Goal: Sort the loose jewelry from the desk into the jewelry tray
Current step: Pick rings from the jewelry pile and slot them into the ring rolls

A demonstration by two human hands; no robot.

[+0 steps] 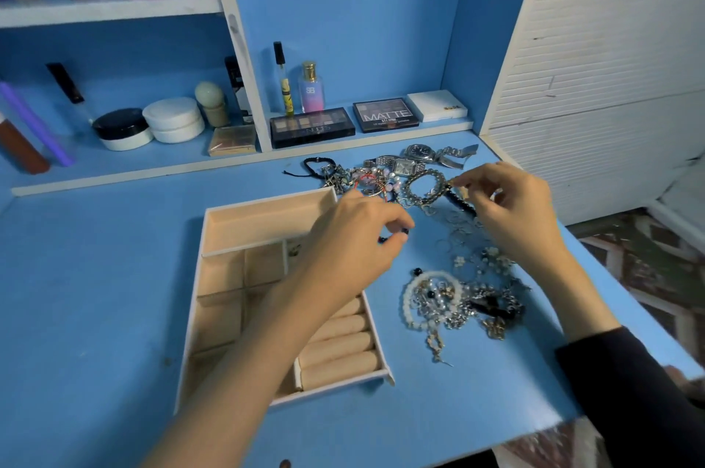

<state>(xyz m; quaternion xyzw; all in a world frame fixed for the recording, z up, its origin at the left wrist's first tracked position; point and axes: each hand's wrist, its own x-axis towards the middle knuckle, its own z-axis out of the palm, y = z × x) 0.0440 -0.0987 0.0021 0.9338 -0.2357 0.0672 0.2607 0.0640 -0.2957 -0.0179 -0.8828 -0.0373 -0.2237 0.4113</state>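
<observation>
Rear shelf, far left: black-lidded round jar (121, 128) touching a white round jar (173, 119). Further right along the same shelf: two dark rectangular eyeshadow palettes (312, 126), lying flat.

Left of centre on the blue painted surface (95, 277): white-edged rectangular jewelry tray with beige lining (263, 217). Divided into one long compartment at the far end, square compartments below it, and a row of ring rolls at the near right corner.

Left hand (354, 238): extended across the tray's right edge, fingers curled, thumb and forefinger pinching a small dark beaded piece (396, 235).

Right of the tray: loose jewelry on the surface in two heaps. Far heap: silver-toned metal watches (416, 158) among chains. Near heap: white bead bracelet (431, 296) tangled with silver chains.

Right hand (511, 208): above the far heap's right side, fingertips pinched on a small pale piece (454, 183), kind too blurred to tell.

Hands apart, not touching.
</observation>
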